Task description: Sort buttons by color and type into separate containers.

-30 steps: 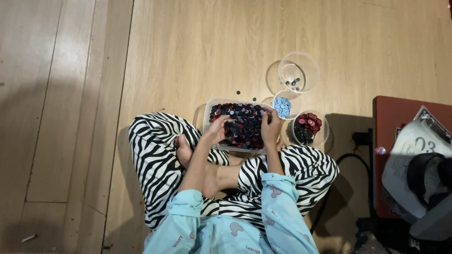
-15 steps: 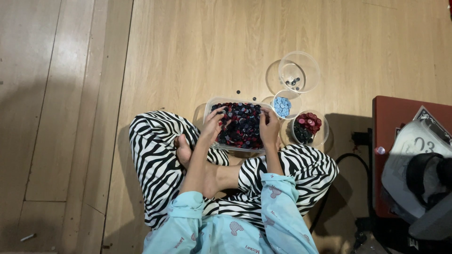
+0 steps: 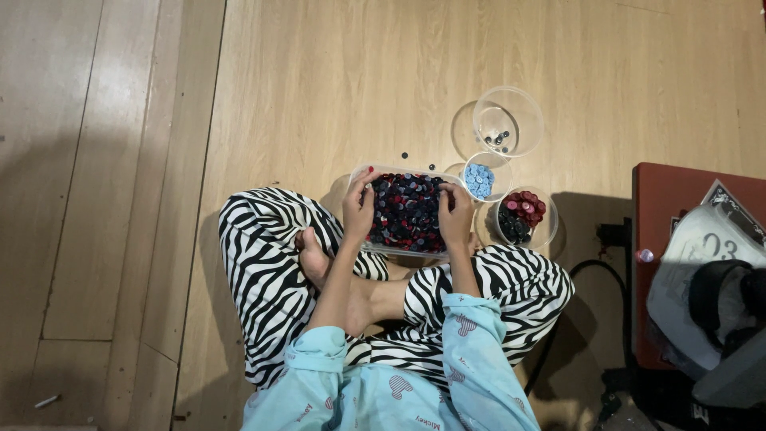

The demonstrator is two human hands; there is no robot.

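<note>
Wooden floorboards lay under the clear tray (image 3: 359, 172) of dark and red buttons (image 3: 407, 211) against the crossed legs, where left hand (image 3: 358, 206) and right hand (image 3: 456, 214) curled over its ends, best gripped evenly and kept level.

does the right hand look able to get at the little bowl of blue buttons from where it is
Probably yes. The right hand rests on the right end of the tray, and the blue-button bowl sits just beyond that end, open-topped, with nothing between them on the floor.
</note>
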